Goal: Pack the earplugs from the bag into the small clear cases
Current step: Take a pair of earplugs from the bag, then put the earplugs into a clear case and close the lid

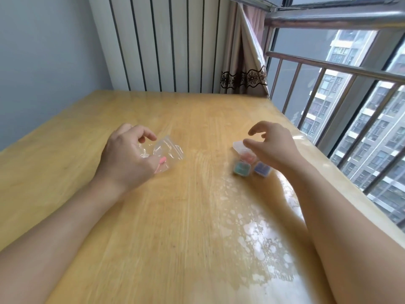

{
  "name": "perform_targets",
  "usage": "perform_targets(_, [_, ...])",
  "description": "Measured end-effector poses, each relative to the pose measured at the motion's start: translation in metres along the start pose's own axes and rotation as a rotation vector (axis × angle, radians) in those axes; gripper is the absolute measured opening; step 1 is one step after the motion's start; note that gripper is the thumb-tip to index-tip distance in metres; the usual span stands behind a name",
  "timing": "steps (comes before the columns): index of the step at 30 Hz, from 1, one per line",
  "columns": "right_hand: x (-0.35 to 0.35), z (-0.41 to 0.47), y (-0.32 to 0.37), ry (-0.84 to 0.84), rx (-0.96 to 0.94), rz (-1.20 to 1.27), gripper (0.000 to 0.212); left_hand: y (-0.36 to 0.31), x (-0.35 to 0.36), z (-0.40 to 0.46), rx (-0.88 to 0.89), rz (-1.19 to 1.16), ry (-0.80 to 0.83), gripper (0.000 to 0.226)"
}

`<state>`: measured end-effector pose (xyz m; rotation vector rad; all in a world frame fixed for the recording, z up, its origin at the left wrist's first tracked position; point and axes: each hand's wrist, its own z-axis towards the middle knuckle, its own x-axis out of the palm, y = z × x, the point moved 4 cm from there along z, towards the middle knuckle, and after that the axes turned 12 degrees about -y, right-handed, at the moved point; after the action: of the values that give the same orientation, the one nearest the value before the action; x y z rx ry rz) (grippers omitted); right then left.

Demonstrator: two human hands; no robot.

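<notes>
The pink earplug point(161, 162) lay inside the clear bag point(167, 150) at the left of the desk point(197, 216), its long axis running diagonally toward the near left, just beside the thumb of the left hand point(127, 156). That hand held the bag's near end, fingers curled over it — clearly the nearer one. Well apart to the right sat the small clear cases point(249, 164), one with its lid up; the right hand point(269, 145) hovered over them, fingers loosely spread, gripping nothing.
</notes>
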<state>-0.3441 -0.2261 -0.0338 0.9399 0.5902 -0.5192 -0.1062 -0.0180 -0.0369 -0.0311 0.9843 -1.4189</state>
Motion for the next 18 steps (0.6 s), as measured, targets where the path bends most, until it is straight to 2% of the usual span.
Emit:
perform_targets(2, [0.014, -0.006, -0.002, 0.108, -0.008, -0.058, 0.047, 0.004, 0.001, 0.002, 0.034, 0.105, 0.080, 0.037])
perform_targets(4, [0.024, -0.009, -0.002, 0.169, -0.006, -0.116, 0.057, 0.004, 0.004, 0.000, 0.065, 0.155, 0.157, 0.035])
perform_targets(6, [0.031, -0.007, -0.002, 0.172, -0.004, -0.161, 0.051, 0.002, 0.010, -0.006, 0.101, 0.187, 0.246, 0.035])
perform_targets(8, [0.033, -0.005, 0.000, 0.159, -0.008, -0.142, 0.040, 0.004, 0.016, -0.010, 0.132, 0.184, 0.315, 0.044])
perform_targets(12, [0.027, -0.007, 0.011, 0.052, -0.130, -0.048, 0.040, 0.007, 0.019, -0.005, 0.217, 0.111, 0.263, 0.061])
perform_targets(15, [0.010, -0.015, 0.037, 0.017, -0.166, 0.256, 0.043, -0.006, 0.010, -0.006, 0.175, -0.139, 0.070, 0.057])
perform_targets(16, [0.006, -0.020, 0.047, 0.088, -0.100, 0.427, 0.041, -0.012, 0.007, -0.008, 0.155, -0.264, 0.027, 0.054])
perform_targets(18, [0.010, -0.040, 0.069, 0.373, 0.116, 0.802, 0.034, -0.025, 0.005, -0.016, 0.116, -0.468, 0.014, 0.058])
